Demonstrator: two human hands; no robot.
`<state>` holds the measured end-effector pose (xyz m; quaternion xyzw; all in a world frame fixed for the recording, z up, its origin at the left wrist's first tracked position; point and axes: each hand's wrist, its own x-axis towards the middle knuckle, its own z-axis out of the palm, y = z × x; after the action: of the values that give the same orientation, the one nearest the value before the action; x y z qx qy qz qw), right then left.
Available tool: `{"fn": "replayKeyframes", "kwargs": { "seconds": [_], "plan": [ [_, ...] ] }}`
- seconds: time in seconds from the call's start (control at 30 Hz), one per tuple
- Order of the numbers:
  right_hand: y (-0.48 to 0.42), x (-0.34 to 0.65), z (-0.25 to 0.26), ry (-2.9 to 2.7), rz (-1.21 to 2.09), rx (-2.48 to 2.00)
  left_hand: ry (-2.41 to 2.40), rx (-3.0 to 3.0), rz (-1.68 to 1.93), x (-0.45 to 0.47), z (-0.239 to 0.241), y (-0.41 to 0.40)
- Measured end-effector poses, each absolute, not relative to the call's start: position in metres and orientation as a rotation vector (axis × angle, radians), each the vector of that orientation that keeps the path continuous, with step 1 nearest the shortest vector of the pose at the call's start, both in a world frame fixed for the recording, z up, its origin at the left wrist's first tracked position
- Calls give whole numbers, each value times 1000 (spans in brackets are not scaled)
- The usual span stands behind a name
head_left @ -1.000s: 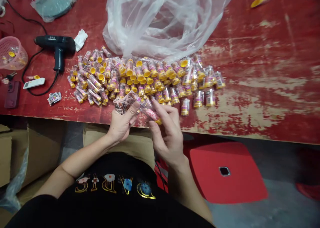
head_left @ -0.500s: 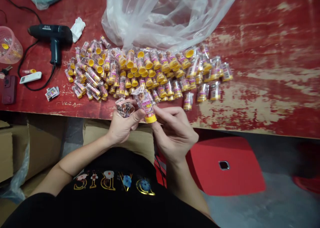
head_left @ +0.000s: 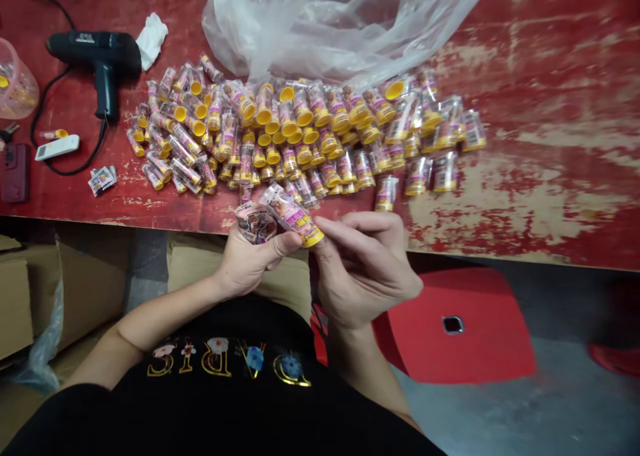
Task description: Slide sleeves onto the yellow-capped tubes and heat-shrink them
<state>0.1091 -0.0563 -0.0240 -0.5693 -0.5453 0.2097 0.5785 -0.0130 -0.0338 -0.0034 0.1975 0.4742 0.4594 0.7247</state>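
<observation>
Between my two hands is a small clear tube (head_left: 294, 217) with a printed pink-and-purple label and a yellow end, tilted up to the left. My right hand (head_left: 367, 266) pinches its yellow end between thumb and fingers. My left hand (head_left: 250, 256) is closed around a bundle of printed plastic sleeves (head_left: 256, 223), its thumb pressing near the tube's side. Just beyond my hands, a large pile of like tubes (head_left: 260, 136) with yellow ends lies along the table (head_left: 525, 209). One upright tube (head_left: 386, 193) stands near my right hand.
A clear plastic bag (head_left: 340, 36) lies behind the pile. At the left are a heat gun (head_left: 97, 59) with its cord, crumpled tissue (head_left: 151, 39), a white device (head_left: 57, 147), a phone (head_left: 16, 173), small printed sleeves (head_left: 103, 180) and a pink basket (head_left: 17, 86). A red stool (head_left: 480, 336) stands below.
My right hand and the tube have shifted slightly right, and the tube leans further left. My view has moved a little. The left hand keeps hold of the bundle.
</observation>
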Motion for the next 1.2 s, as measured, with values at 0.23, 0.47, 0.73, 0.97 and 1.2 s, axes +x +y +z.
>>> {"fn": "replayKeyframes", "kwargs": {
  "seconds": [0.23, 0.47, 0.73, 0.97, 1.2],
  "plan": [
    [-56, 110, -28, -1284, 402, -1350, 1028, 427, 1012, -13, -4, -37],
    [-54, 101, -31, -1260, 447, -1367, 1050, 370, 1010, -14, -3, -34],
    [37, 69, -52, -1285, 535, -1216, 1133, 227, 1242, -48, -16, -2],
    [132, 28, -49, -1759, 530, -1164, 1123, 7, 1352, -92, -12, 15],
    [274, 127, -87, -1826, 435, -1654, 1165, 25, 1405, -111, -28, 21]
  ]
}}
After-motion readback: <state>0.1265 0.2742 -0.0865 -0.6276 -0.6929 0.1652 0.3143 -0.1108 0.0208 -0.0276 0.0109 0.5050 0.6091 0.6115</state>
